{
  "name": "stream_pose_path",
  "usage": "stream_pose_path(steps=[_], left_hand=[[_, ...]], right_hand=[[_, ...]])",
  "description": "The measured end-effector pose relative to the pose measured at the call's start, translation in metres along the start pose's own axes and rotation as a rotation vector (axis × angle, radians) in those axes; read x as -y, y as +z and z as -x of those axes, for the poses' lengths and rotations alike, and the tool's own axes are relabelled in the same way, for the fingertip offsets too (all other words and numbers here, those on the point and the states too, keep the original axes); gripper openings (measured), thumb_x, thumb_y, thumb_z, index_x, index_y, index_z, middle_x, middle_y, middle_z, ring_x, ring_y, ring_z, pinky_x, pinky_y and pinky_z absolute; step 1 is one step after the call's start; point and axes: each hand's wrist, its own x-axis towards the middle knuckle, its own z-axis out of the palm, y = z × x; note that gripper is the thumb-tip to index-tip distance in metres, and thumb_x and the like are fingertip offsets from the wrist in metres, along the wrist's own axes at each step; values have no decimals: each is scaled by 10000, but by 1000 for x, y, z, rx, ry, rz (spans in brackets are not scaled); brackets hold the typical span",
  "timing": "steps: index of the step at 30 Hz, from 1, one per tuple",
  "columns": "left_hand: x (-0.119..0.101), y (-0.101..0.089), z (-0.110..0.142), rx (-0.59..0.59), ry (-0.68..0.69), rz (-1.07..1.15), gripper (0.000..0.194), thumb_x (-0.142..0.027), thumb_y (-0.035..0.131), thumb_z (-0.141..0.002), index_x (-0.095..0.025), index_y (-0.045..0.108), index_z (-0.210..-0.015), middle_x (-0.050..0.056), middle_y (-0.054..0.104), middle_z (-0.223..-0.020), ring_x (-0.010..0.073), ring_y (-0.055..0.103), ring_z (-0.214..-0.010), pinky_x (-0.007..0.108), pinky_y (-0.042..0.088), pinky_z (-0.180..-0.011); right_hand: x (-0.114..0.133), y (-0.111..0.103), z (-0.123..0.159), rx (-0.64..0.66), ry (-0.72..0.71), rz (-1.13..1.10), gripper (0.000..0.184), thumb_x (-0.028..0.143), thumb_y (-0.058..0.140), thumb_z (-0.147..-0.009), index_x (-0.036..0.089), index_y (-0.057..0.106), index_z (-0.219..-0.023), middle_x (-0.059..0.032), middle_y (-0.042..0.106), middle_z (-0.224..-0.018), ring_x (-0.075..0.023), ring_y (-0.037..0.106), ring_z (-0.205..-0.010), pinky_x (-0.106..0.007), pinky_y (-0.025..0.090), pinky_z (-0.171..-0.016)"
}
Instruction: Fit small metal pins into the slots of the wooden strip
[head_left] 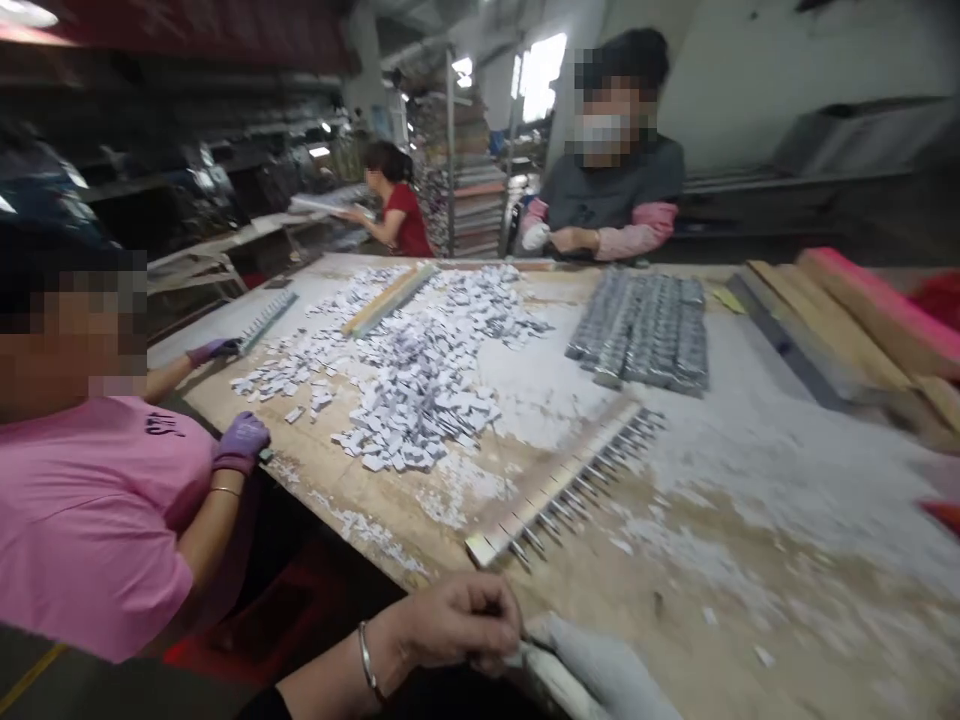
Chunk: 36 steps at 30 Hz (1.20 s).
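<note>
At the bottom edge my left hand (457, 622), bare with a thin bangle on the wrist, is closed in a pinch on the fingertip of the white glove (600, 668) worn on my right hand (611, 675). The gloved fingers lie stretched out toward the left hand and hold nothing. Both hands are over the near edge of the dusty wooden table (750, 560). Just beyond them lies a wooden strip set with a row of metal pins (562, 485), running diagonally.
A heap of small white pieces (420, 380) covers the table's middle. Grey packed rows (645, 330) lie farther back, and long wooden bars (847, 320) at the right. A person in pink with purple gloves (240, 442) works at the left. A seated person (607, 190) faces me.
</note>
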Motion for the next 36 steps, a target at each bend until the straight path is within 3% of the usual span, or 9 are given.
stream_pose_path(steps=[3,6,9,12,17,19,22,26,36], left_hand=[[0,10,0,-167,6,-30,396,-532,701,-802,-191,502,-820,-43,477,-600,91,425,-478,227,356,-485],[-3,15,-1,-366,240,-590,208,-354,515,-962,-184,550,-847,16,544,-738,131,513,-666,261,424,-636],[3,14,0,-377,410,-947,202,-226,403,-996,-190,550,-863,20,552,-749,135,521,-684,257,425,-652],[9,2,-1,-350,402,-1054,187,-213,386,-1008,-199,564,-954,0,572,-722,120,538,-614,236,435,-603],[-5,-35,-20,-559,318,-1268,345,-381,602,-928,-190,529,-1206,28,612,-855,175,611,-727,280,493,-642],[-12,-47,-29,-496,261,-1364,413,-377,722,-831,-179,551,-1151,58,597,-942,203,611,-792,297,499,-645],[-12,-56,-38,-362,200,-1439,272,-274,723,-804,-178,573,-1010,49,567,-931,190,583,-763,291,480,-636],[-5,-59,-39,-388,220,-1468,247,-281,698,-794,-174,574,-979,33,549,-876,185,554,-733,288,445,-620],[-1,-67,-39,-354,240,-1445,244,-321,693,-803,-187,569,-965,32,559,-881,180,546,-757,276,415,-637]], right_hand=[[7,-9,1,101,10,-213,356,386,412,-1000,235,695,-845,7,692,-759,-132,619,-675,-211,461,-640],[11,-11,-2,-2,77,-205,361,346,383,-1000,201,667,-829,-28,688,-768,-148,621,-688,-234,418,-650],[14,-7,-6,37,129,-157,261,258,422,-957,195,633,-816,-29,680,-768,-155,619,-685,-241,389,-632],[15,-6,-13,176,142,-77,176,224,471,-932,196,618,-839,-22,688,-803,-157,624,-697,-242,383,-634],[11,-2,-40,255,391,180,195,258,449,-989,205,636,-1006,-53,722,-893,-199,693,-809,-256,421,-655],[11,5,-49,262,445,294,179,218,485,-964,209,631,-1066,-69,725,-913,-222,709,-831,-265,439,-638],[12,20,-57,210,416,377,174,164,492,-938,185,643,-1021,-96,721,-879,-243,719,-850,-280,476,-659],[14,29,-62,178,381,398,134,139,523,-906,154,655,-926,-116,717,-807,-271,727,-816,-319,522,-665],[24,17,-73,277,365,379,139,96,545,-874,144,661,-934,-124,731,-816,-279,732,-806,-339,544,-667]])
